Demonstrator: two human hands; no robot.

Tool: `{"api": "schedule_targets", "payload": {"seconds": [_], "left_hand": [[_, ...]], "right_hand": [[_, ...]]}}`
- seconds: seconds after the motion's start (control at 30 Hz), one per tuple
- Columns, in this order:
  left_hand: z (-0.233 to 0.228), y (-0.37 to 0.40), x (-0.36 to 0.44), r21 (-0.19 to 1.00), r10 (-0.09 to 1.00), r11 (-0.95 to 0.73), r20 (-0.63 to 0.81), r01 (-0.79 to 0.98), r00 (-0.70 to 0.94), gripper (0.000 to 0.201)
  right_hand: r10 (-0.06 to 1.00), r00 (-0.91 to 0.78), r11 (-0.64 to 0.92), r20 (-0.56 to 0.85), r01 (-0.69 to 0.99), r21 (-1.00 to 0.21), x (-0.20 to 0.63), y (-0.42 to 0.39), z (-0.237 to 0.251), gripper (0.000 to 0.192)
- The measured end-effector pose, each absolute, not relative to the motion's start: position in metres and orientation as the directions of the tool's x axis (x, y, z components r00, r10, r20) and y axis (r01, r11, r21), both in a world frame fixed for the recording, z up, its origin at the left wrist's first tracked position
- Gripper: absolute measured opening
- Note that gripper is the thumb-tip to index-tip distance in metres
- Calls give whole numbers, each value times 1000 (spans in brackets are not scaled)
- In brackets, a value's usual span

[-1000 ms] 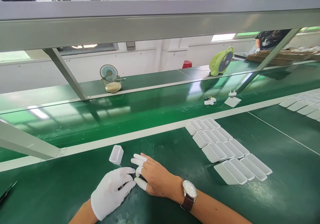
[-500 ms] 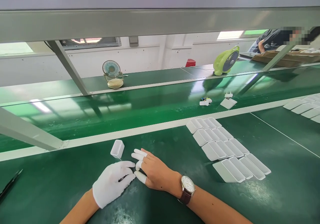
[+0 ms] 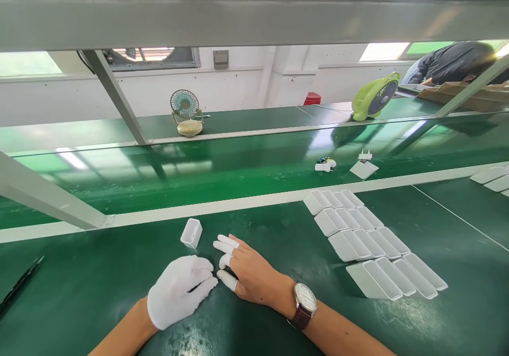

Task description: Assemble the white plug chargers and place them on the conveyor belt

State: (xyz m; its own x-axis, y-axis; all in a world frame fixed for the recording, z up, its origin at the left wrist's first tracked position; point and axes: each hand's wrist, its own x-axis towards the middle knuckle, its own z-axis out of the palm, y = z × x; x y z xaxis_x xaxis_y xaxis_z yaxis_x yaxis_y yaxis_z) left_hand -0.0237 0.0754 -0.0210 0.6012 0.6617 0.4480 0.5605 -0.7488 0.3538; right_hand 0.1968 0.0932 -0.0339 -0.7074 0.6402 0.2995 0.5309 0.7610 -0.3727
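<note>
My left hand [image 3: 181, 288], in a white glove, rests flat on the green work mat [image 3: 99, 287] with its fingertips close to my right hand. My right hand [image 3: 248, 274] wears white finger cots and a wristwatch [image 3: 305, 304]; its fingers lie spread on the mat. Neither hand holds anything that I can see. A small white plastic shell [image 3: 191, 233] stands on the mat just beyond both hands. To the right, several white plastic shells [image 3: 374, 245] lie in tidy rows.
A green conveyor belt [image 3: 238, 170] runs behind the mat and carries small white parts [image 3: 363, 166]. Two desk fans [image 3: 186, 113] [image 3: 374, 96] stand on the far ledge. A dark tool [image 3: 19, 283] lies at the left edge. Another person [image 3: 449, 63] works at the far right.
Both hands have stayed together on the mat almost unmoved. The view has shifted a little, so the rows of shells sit further right in the picture.
</note>
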Motion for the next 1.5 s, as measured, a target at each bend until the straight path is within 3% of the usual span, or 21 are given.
{"api": "schedule_targets", "payload": {"seconds": [0.1,0.17,0.2,0.27,0.37,0.5,0.63,0.7,0.8,0.93,1.07,1.17,1.37,1.5], "left_hand": [[-16,73,-28,245,699,-696,446,675,559,32],[-17,75,-34,237,742,-587,539,774,398,17],[-19,76,-37,266,758,-516,584,814,290,15],[-23,82,-44,379,801,-373,592,847,88,40],[-27,94,-49,596,922,-219,385,772,-36,63],[-26,105,-51,708,993,-115,103,697,60,70],[-26,107,-52,695,993,-112,55,710,103,76],[-26,108,-53,708,995,-91,29,700,100,77],[-26,107,-53,722,997,-31,-24,691,70,75],[-27,106,-52,760,996,-10,-53,650,78,79],[-32,105,-50,798,989,-8,-82,603,122,86],[-36,106,-49,815,985,5,-104,580,136,87],[-38,112,-49,790,962,90,-227,607,152,94],[-31,110,-48,798,971,56,-183,600,152,88]], "right_hand": [[639,-714,761,287,530,-375,197,93,-33,13],[638,-717,761,280,532,-371,197,93,-32,17],[638,-719,761,276,534,-368,198,93,-31,19],[634,-725,764,270,535,-360,198,93,-30,24],[622,-735,776,269,531,-341,199,94,-28,27],[609,-748,788,264,535,-305,200,94,-27,30],[610,-758,789,233,553,-267,201,99,-16,31],[664,-727,744,174,621,-247,205,111,-2,33],[850,-525,512,-25,838,-191,226,148,29,34],[984,-172,166,-53,981,-99,282,217,66,34],[979,175,-181,-100,982,-53,338,272,79,36],[938,312,-324,-151,944,-65,357,294,73,35],[926,348,-366,-148,923,-117,346,313,58,36],[981,152,-173,-125,967,-185,313,308,67,36]]}}
